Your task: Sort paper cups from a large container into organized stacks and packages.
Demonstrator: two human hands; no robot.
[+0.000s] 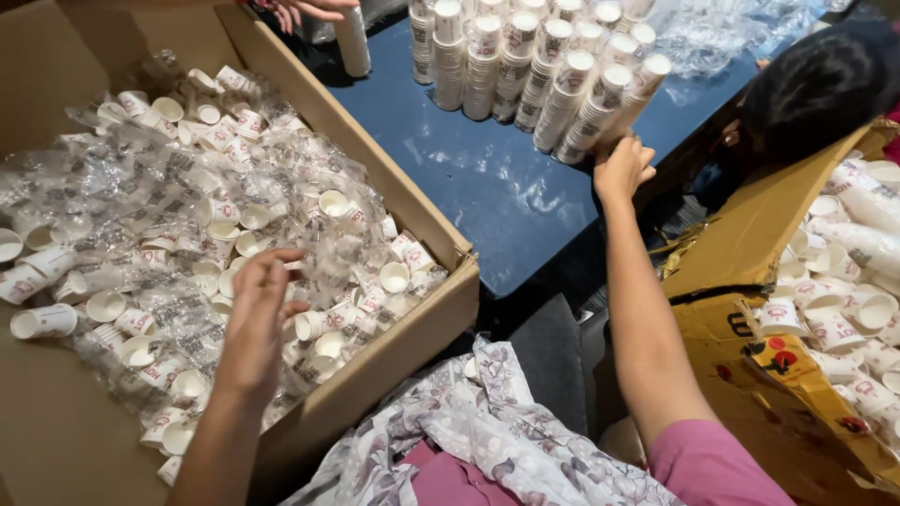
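My left hand (255, 319) reaches into a big cardboard box (427, 309) full of small white paper cups (319, 323) mixed with clear plastic wrap; its fingers are spread over the cups and hold nothing that I can see. My right hand (621, 169) is stretched out to the dark blue table (487, 178), fingertips against the near leaning stacks of white cups (586, 108). The fingers are loosely open against the stacks.
Another person's hand (309, 9) holds a cup stack (353, 42) at the table's far left. A dark-haired head (820, 84) shows at right. A torn cardboard box (750, 244) with more cups lies at right. Crumpled plastic sits at the table's far end. Floral cloth covers my lap.
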